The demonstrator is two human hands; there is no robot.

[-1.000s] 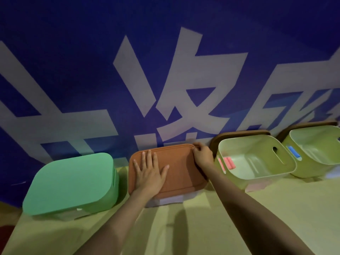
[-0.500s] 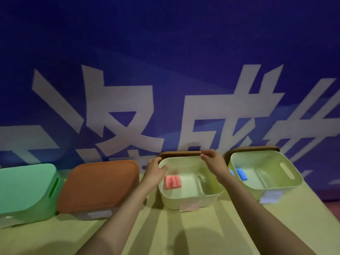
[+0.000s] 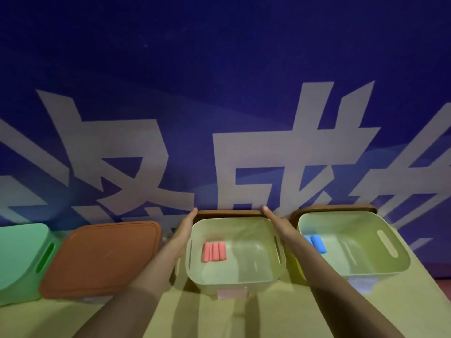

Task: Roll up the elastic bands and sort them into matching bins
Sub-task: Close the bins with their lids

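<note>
A pale green open bin [image 3: 234,279] stands in the middle with three rolled pink bands [image 3: 214,252] inside and a pink label on its front. A brown lid [image 3: 227,213] stands on edge behind it against the wall. My left hand [image 3: 185,228] reaches along the bin's left side, its straight fingertips touching the lid's left end. My right hand [image 3: 278,223] does the same at the lid's right end. To the right, a second open bin [image 3: 380,269] holds rolled blue bands [image 3: 316,243].
Left of the open bins sit a bin closed with a brown lid [image 3: 102,257] and a green bin with a green lid [image 3: 19,252]. Another brown lid [image 3: 336,208] leans behind the right bin. A blue printed wall rises just behind the yellow table [image 3: 244,318].
Both hands left the brown-lidded bin and moved right to the pink-band bin. They then slid back from its rear rim to the ends of the lid behind it.
</note>
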